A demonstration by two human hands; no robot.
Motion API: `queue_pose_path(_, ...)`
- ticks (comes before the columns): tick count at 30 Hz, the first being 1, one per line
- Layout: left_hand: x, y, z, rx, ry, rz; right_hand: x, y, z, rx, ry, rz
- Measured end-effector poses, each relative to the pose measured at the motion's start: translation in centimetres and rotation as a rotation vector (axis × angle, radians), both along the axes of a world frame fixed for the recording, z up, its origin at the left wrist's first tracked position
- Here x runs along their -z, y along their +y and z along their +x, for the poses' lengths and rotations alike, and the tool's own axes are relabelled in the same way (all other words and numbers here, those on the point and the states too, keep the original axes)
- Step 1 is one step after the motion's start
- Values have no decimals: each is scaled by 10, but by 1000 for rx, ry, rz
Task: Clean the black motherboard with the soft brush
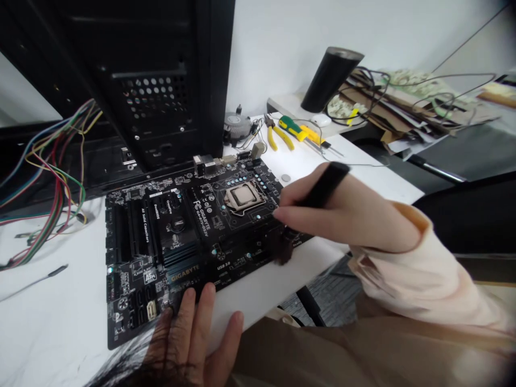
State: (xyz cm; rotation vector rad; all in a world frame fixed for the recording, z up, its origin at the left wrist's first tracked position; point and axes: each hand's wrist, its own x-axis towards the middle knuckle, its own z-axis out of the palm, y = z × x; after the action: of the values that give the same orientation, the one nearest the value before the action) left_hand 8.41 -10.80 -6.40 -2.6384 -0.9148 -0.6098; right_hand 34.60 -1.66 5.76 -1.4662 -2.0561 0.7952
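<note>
A black motherboard (220,236) lies flat on the white table, its CPU socket (244,196) facing up with a metal-topped processor in it. My right hand (322,207) is closed around a brush (325,185) with a black handle. Its dark bristles, smeared by motion, are over the board's near right edge; whether they touch it I cannot tell. At the board's front edge, my left hand (197,328) rests with fingers stretched out, holding nothing. Strands of dark hair cover part of that hand.
Behind the board stands a black computer case (169,80), with colored wires (58,177) on the left. Yellow-handled pliers (280,134), a green-and-yellow screwdriver (292,128) and a cooling fan (237,124) lie at the back. A black cylinder (330,78) stands farther right.
</note>
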Motion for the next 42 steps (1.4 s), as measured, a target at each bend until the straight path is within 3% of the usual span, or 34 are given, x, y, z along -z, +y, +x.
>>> queue_pose_path(7, -8, 2, -1, 5, 92, 12, 17, 15, -37, 8, -72, 27)
queue_pose_path(13, -9, 4, -1, 16, 98, 51, 15, 17, -40, -53, 473, -166)
queue_pose_path(17, -11, 7, 0, 47, 93, 90, 7, 13, -22, 106, 598, -37)
queue_pose_path(21, -13, 9, 2, 43, 71, 88, 2, 2, -1, 132, 415, 141)
queue_pose_path(25, -12, 7, 3, 37, 66, 77, 0, -8, 6, 48, 152, 187)
queue_pose_path(29, -11, 6, 2, 32, 71, 68, 5, -6, -7, -37, -49, 198)
queue_pose_path(34, -12, 8, 2, 48, 92, 101, 15, 4, -30, -28, -143, 162)
queue_pose_path(39, -14, 8, 0, 62, 109, 81, 17, 6, -37, -87, 165, 8)
queue_pose_path(42, -14, 8, 0, 42, 112, 99, 11, 6, -32, -2, 439, -105)
